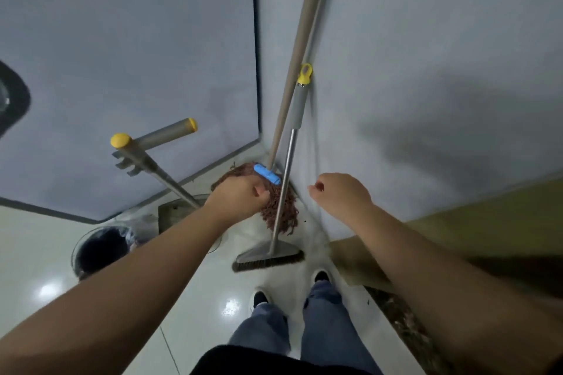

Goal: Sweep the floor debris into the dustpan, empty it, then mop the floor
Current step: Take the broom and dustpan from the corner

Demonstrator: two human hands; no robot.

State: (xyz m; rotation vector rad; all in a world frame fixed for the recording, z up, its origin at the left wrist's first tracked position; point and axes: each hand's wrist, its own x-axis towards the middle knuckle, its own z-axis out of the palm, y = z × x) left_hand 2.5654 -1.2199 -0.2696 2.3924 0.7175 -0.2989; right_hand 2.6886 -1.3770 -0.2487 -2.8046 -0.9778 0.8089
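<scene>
So both hands are out toward the corner: the left hand (240, 196) and right hand (341, 195) have loosely curled fingers gripping nothing, with the broom (281, 192) and mop (275, 204) leaning there.

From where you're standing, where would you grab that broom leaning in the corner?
Probably by the grey sleeve near the top of the broom, just under its yellow cap. The handle leans against the wall, so the right hand should come from the open room side and wrap around it; the mop handle crowds the left side.
</scene>
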